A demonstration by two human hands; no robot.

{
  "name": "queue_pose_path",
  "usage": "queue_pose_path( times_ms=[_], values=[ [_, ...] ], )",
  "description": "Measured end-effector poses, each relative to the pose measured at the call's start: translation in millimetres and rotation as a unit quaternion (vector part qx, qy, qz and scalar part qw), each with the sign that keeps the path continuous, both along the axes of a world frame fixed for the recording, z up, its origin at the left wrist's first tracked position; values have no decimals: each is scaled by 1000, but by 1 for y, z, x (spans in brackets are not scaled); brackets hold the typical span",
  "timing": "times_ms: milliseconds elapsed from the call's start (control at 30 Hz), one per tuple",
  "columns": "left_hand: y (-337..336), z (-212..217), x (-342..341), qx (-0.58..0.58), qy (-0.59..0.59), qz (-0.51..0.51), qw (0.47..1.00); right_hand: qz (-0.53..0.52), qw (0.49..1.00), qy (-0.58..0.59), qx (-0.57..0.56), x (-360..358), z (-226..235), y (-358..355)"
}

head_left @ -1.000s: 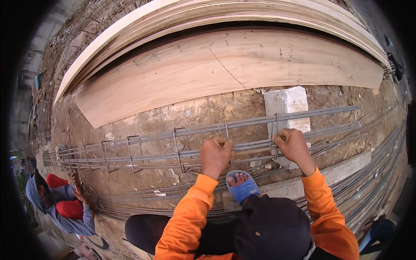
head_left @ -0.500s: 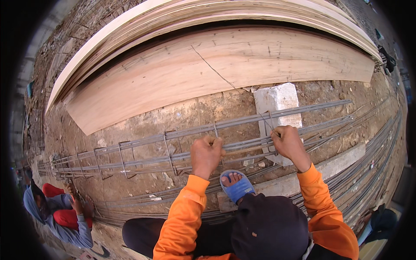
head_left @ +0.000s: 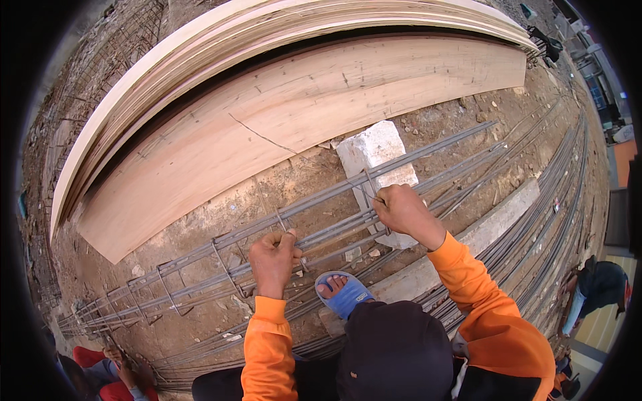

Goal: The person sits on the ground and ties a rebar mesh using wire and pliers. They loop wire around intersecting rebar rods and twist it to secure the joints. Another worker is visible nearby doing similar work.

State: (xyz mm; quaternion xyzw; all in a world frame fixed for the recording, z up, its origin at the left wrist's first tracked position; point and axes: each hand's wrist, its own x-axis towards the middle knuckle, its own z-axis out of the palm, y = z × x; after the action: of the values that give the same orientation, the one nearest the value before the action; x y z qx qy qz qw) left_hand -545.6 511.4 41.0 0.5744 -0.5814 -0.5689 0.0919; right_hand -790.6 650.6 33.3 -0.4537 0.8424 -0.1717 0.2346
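A long cage of grey steel bars with square stirrups [head_left: 223,260] runs from the lower left up to the right, its right part lying across a white block [head_left: 384,154]. My left hand [head_left: 273,260] is closed at the cage, thumb and fingers pinching a stirrup where it meets the lower bars. Farther right, my right hand [head_left: 406,212] is closed beside another stirrup [head_left: 366,184] over the block. A thin wire [head_left: 361,189] runs into its fingertips, which are partly hidden.
Beyond the cage lie stacked plywood sheets [head_left: 321,87]. Loose steel bars [head_left: 555,194] and a concrete beam [head_left: 495,217] stretch along the near right. My foot in a blue slipper [head_left: 349,299] stands by the cage. One person [head_left: 110,374] crouches at lower left; another [head_left: 595,287] is at far right.
The view has turned, so the cage slants more and shifts left in the picture. Both hands stay at the same stirrups, the right hand's back turned more upward. More of the person at right shows.
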Motion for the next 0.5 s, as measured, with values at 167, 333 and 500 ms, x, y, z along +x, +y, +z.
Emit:
queue_pose_path(
  times_ms=[167,333,500],
  values=[
    [2,-1,2,-41,-13,-9,999,-1,1000,-4,5,-2,1,0],
    [3,-2,6,-120,-48,-34,991,6,1000,-2,1,-1,2,1],
    [6,-1,8,-260,-123,-78,955,16,999,-17,35,-3,9,0]
  ],
)
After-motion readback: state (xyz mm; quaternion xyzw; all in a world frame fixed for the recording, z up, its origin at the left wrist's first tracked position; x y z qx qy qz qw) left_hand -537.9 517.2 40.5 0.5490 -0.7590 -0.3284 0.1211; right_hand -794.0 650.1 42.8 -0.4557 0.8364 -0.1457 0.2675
